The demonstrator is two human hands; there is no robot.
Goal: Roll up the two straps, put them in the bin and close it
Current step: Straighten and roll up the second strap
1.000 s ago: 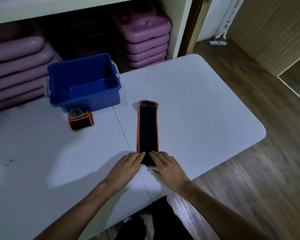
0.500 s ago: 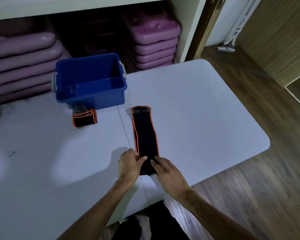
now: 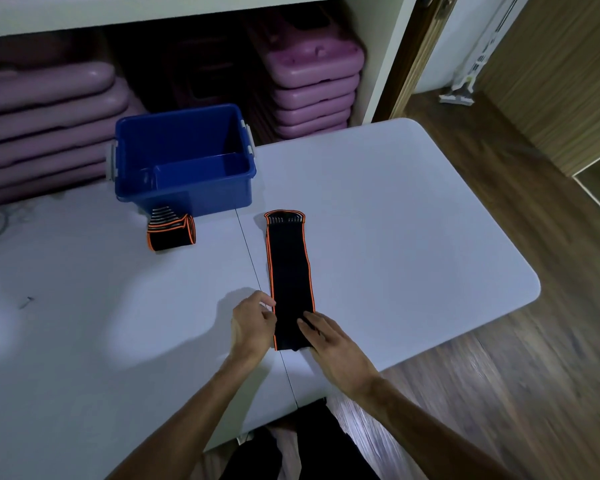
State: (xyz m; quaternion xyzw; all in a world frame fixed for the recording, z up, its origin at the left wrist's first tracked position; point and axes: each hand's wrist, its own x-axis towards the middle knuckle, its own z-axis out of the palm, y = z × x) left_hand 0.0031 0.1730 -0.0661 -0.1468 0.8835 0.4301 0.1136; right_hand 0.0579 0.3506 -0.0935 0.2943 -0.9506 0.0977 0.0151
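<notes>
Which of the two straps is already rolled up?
The rolled strap lying just in front of the blue bin. It is a compact coil, while the other strap lies flat and stretched out on the table by the hands.

- There is one view, from a wide-angle camera worn on the person's head.
- It looks forward and steeply down across the white desk [image 3: 395, 209], whose near edge runs low in the picture.
- Both forearms reach in from the bottom edge, close under the lens.
- A shelf [image 3: 187, 8] fills the top; wooden floor [image 3: 499, 393] lies right.
</notes>
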